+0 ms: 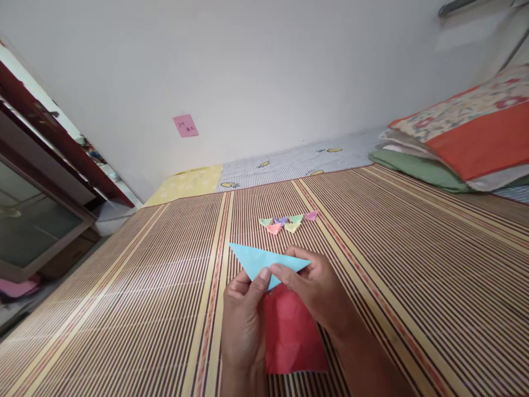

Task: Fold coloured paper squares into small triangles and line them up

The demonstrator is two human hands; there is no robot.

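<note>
A light blue sheet of paper, folded into a triangle, is held up between both hands, its long edge facing away from me. My left hand grips it near the lower point, the thumb lying on top. My right hand pinches its right side, with the thumb close to the left thumb and the fingers mostly hidden behind the paper. Below the hands lies a creased red sheet of paper, partly covered by them. Beyond the blue triangle, several small folded paper triangles in green, purple, pink and yellow lie grouped together.
A striped bamboo mat spreads under everything. Folded bedding is stacked at the right. Patterned cloth borders the mat along the white wall, where a pink note is stuck. A glass-panelled cabinet stands at the left.
</note>
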